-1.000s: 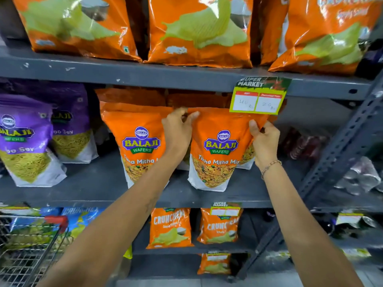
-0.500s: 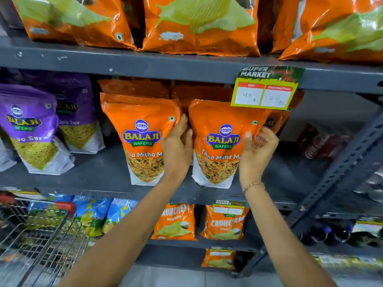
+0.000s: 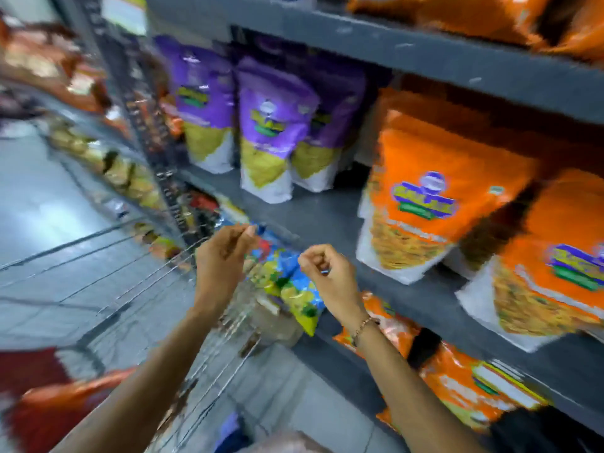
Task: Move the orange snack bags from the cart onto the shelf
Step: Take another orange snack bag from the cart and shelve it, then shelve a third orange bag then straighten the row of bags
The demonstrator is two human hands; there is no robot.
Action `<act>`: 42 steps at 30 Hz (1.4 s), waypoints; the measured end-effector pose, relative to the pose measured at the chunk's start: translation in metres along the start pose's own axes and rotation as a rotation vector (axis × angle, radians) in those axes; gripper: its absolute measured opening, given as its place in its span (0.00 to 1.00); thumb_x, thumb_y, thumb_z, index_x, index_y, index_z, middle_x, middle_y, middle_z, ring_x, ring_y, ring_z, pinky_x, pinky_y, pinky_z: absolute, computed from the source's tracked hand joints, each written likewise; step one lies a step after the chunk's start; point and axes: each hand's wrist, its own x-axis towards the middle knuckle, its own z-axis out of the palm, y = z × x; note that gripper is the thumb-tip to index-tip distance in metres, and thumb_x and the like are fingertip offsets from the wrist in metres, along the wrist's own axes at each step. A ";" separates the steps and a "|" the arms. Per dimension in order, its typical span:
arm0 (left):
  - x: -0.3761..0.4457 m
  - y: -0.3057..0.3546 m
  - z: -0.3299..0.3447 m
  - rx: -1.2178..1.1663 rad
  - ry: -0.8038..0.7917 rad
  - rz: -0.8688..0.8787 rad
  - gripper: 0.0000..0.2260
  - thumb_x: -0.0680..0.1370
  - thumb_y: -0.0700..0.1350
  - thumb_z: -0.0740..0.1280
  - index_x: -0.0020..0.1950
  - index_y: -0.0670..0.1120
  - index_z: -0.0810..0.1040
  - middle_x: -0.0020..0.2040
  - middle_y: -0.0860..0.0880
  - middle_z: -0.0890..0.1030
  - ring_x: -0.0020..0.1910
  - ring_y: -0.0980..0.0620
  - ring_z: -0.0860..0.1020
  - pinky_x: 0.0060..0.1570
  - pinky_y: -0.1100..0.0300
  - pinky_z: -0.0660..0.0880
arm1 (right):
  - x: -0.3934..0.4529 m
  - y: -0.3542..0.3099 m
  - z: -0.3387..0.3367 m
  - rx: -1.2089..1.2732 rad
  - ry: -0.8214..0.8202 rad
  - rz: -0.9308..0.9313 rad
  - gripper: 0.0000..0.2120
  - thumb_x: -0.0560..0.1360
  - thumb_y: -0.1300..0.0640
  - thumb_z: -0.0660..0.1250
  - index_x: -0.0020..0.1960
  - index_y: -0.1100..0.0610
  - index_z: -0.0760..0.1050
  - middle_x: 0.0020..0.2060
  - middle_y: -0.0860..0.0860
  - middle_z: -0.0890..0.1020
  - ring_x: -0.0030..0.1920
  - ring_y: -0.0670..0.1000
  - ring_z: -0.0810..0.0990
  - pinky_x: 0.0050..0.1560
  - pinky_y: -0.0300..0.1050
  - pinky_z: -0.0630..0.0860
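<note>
Head view: both hands' grip curled, empty — left hand (image 3: 222, 256), right hand (image 3: 327, 273) — orange bags (image 3: 434, 197) rightward, apart.

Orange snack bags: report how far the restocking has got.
Done: two orange snack bags stand upright on the middle shelf. In hand: nothing; the left hand and right hand are both empty, held over the wire cart. Left: at least one orange bag seems to lie in the cart, though blur hides how many.

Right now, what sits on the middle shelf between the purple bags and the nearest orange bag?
In the head view, only bare grey shelf lies between the purple bags and the nearest orange bag.
</note>
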 end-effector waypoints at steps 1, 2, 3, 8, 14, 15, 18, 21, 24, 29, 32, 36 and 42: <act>0.004 -0.012 -0.026 0.025 0.034 -0.010 0.06 0.77 0.47 0.66 0.40 0.51 0.79 0.35 0.48 0.81 0.37 0.52 0.77 0.42 0.54 0.75 | 0.007 -0.001 0.023 -0.009 -0.082 0.000 0.04 0.72 0.59 0.69 0.42 0.52 0.76 0.31 0.44 0.77 0.33 0.39 0.75 0.37 0.29 0.71; 0.005 -0.023 -0.053 0.088 0.068 -0.029 0.07 0.76 0.48 0.67 0.39 0.50 0.79 0.34 0.48 0.81 0.36 0.54 0.76 0.42 0.54 0.75 | 0.014 -0.003 0.046 -0.022 -0.158 -0.002 0.03 0.72 0.58 0.69 0.41 0.51 0.75 0.32 0.46 0.77 0.33 0.39 0.74 0.38 0.29 0.71; 0.007 -0.035 -0.081 0.175 0.098 -0.059 0.07 0.75 0.49 0.67 0.38 0.49 0.79 0.34 0.47 0.81 0.35 0.55 0.76 0.42 0.54 0.75 | 0.021 -0.004 0.070 -0.029 -0.234 -0.010 0.04 0.71 0.56 0.69 0.40 0.49 0.75 0.32 0.46 0.77 0.33 0.40 0.74 0.39 0.30 0.71; 0.003 -0.099 -0.212 0.876 -0.222 -0.235 0.14 0.74 0.48 0.70 0.55 0.42 0.79 0.53 0.41 0.83 0.53 0.45 0.81 0.51 0.58 0.73 | 0.042 -0.001 0.189 -0.179 -0.598 0.009 0.02 0.72 0.58 0.68 0.44 0.56 0.77 0.38 0.52 0.80 0.40 0.51 0.78 0.46 0.50 0.75; -0.011 -0.315 -0.351 1.240 -0.930 -0.694 0.46 0.47 0.71 0.75 0.61 0.54 0.72 0.71 0.46 0.71 0.55 0.70 0.75 0.54 0.72 0.72 | 0.028 0.008 0.305 -0.620 -1.098 0.007 0.21 0.70 0.41 0.68 0.51 0.57 0.76 0.47 0.57 0.82 0.47 0.57 0.79 0.47 0.51 0.76; -0.014 -0.331 -0.358 1.123 -0.971 -0.676 0.47 0.45 0.75 0.71 0.59 0.56 0.72 0.71 0.47 0.70 0.54 0.72 0.73 0.53 0.74 0.70 | 0.019 0.012 0.318 -0.712 -1.183 -0.020 0.24 0.67 0.38 0.68 0.51 0.57 0.76 0.49 0.58 0.82 0.49 0.58 0.79 0.50 0.53 0.78; -0.021 -0.245 -0.324 1.216 -1.029 -0.705 0.23 0.73 0.57 0.66 0.63 0.46 0.74 0.66 0.41 0.75 0.64 0.46 0.74 0.62 0.56 0.70 | -0.005 0.026 0.347 -0.968 -1.336 -0.114 0.29 0.64 0.37 0.70 0.53 0.58 0.75 0.50 0.59 0.82 0.51 0.59 0.80 0.52 0.53 0.79; -0.011 -0.236 -0.309 1.420 -1.104 -0.422 0.13 0.79 0.46 0.59 0.59 0.41 0.75 0.58 0.40 0.80 0.59 0.40 0.78 0.55 0.49 0.75 | -0.013 0.035 0.354 -1.060 -1.348 -0.181 0.24 0.68 0.42 0.70 0.56 0.56 0.74 0.47 0.58 0.82 0.49 0.58 0.80 0.51 0.51 0.78; -0.011 -0.250 -0.324 1.283 -0.959 -0.449 0.09 0.76 0.46 0.63 0.55 0.47 0.77 0.53 0.45 0.82 0.55 0.43 0.80 0.53 0.50 0.78 | -0.006 0.035 0.352 -1.059 -1.325 -0.222 0.13 0.74 0.50 0.65 0.53 0.58 0.75 0.33 0.53 0.73 0.41 0.55 0.74 0.52 0.51 0.79; 0.021 -0.252 -0.324 1.111 -0.770 -0.386 0.07 0.75 0.44 0.64 0.49 0.45 0.79 0.49 0.43 0.83 0.51 0.42 0.81 0.49 0.51 0.76 | 0.020 0.045 0.338 -0.946 -1.071 -0.095 0.09 0.74 0.56 0.62 0.43 0.59 0.79 0.37 0.54 0.77 0.39 0.54 0.76 0.42 0.45 0.76; 0.050 -0.236 -0.321 0.912 -0.621 -0.366 0.06 0.72 0.47 0.70 0.43 0.45 0.81 0.40 0.46 0.83 0.42 0.48 0.82 0.43 0.57 0.75 | 0.039 0.047 0.314 -0.781 -0.841 0.035 0.07 0.75 0.55 0.63 0.42 0.56 0.76 0.43 0.50 0.76 0.40 0.49 0.74 0.36 0.39 0.69; 0.076 -0.181 -0.299 0.362 -0.390 -0.433 0.07 0.66 0.54 0.74 0.35 0.52 0.79 0.29 0.57 0.80 0.32 0.63 0.78 0.37 0.69 0.73 | 0.061 0.030 0.276 -0.462 -0.517 0.169 0.09 0.78 0.55 0.59 0.48 0.61 0.73 0.46 0.51 0.72 0.43 0.51 0.75 0.40 0.42 0.73; 0.107 -0.111 -0.232 -0.099 -0.133 -0.295 0.21 0.58 0.66 0.73 0.37 0.49 0.82 0.38 0.53 0.84 0.41 0.61 0.81 0.43 0.67 0.77 | 0.079 -0.017 0.212 -0.034 -0.075 0.184 0.07 0.79 0.57 0.58 0.47 0.58 0.71 0.36 0.48 0.74 0.37 0.46 0.72 0.34 0.30 0.69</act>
